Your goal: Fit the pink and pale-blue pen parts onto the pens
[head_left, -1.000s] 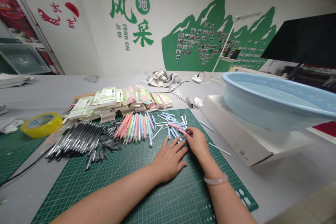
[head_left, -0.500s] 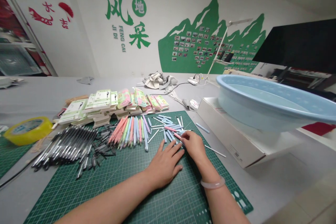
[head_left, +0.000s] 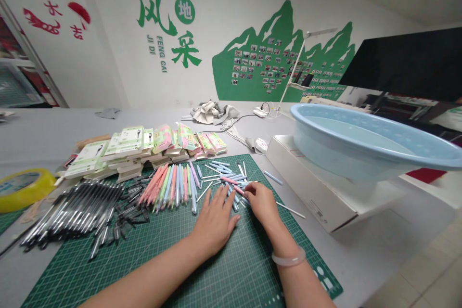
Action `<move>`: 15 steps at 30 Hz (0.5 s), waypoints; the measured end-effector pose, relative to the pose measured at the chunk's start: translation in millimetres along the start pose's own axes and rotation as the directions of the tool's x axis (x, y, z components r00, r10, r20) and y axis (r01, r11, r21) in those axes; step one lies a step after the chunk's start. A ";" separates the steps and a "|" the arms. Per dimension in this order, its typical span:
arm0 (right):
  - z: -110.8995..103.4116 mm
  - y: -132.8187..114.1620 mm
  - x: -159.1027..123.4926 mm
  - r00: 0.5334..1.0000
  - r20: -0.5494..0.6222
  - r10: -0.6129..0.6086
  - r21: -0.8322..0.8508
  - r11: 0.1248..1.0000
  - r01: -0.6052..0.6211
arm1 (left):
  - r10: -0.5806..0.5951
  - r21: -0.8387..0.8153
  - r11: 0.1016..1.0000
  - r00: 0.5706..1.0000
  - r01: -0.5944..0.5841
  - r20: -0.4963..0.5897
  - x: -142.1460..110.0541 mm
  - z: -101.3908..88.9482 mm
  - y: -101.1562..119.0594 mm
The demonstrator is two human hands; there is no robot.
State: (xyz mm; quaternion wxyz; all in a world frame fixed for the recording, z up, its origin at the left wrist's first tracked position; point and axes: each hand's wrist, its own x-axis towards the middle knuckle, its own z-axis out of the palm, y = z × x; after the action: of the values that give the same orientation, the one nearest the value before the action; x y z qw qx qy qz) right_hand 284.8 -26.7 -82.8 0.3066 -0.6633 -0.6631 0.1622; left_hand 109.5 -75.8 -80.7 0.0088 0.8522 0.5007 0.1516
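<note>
My left hand (head_left: 215, 224) lies palm down on the green cutting mat (head_left: 231, 269), fingers spread, its fingertips beside loose light-blue pen parts (head_left: 231, 198). Just to its right, my right hand (head_left: 263, 203) is closed in a pinch at the near end of a pink pen part (head_left: 238, 190); the fingertips are partly hidden. Another pink pen part (head_left: 228, 180) lies against it among the blue ones. Thin white sticks (head_left: 204, 191), perhaps refills, are scattered around. Left of these, pastel pens (head_left: 173, 185) form a row.
Black pens (head_left: 77, 207) and small black parts (head_left: 133, 209) cover the mat's left side. Behind are stacked small boxes (head_left: 124, 142). Yellow tape (head_left: 41, 184) sits at far left. At right, a blue basin (head_left: 325, 149) rests on a white box (head_left: 301, 187). Grey cloths (head_left: 229, 113) lie behind.
The view has turned to the right, so everything slides left. My left hand has shifted slightly left, away from my right hand. The right hand keeps its pinch at the pink part.
</note>
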 end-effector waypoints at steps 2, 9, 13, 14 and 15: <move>0.1 -1.5 -0.3 1.000 0.022 0.007 0.003 1.000 -0.007 | -0.047 0.050 0.998 0.997 0.050 -0.060 7.6 -6.6 -12.2; -5.0 -7.8 -1.6 1.000 0.014 0.014 -0.003 1.000 -0.014 | -0.209 0.268 0.936 0.973 0.227 -0.095 40.9 -4.1 -72.8; -5.9 -8.4 -2.9 1.000 -0.009 0.004 -0.007 1.000 -0.004 | -0.232 0.284 0.930 0.972 0.233 -0.037 42.3 8.2 -66.6; -5.9 -8.3 -3.1 1.000 -0.013 0.002 -0.006 1.000 -0.003 | -0.221 0.275 0.936 0.975 0.220 -0.027 40.1 9.9 -61.8; -6.0 -8.1 -3.3 1.000 -0.017 0.000 -0.005 1.000 -0.001 | -0.204 0.268 0.942 0.979 0.204 -0.028 37.2 10.4 -57.4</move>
State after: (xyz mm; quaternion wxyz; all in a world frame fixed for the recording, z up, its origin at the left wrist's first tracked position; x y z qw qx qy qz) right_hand 282.0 -31.6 -73.8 0.3105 -0.6655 -0.6607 0.1553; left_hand 80.3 -13.9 -90.9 -0.0913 0.7891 0.6021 0.0804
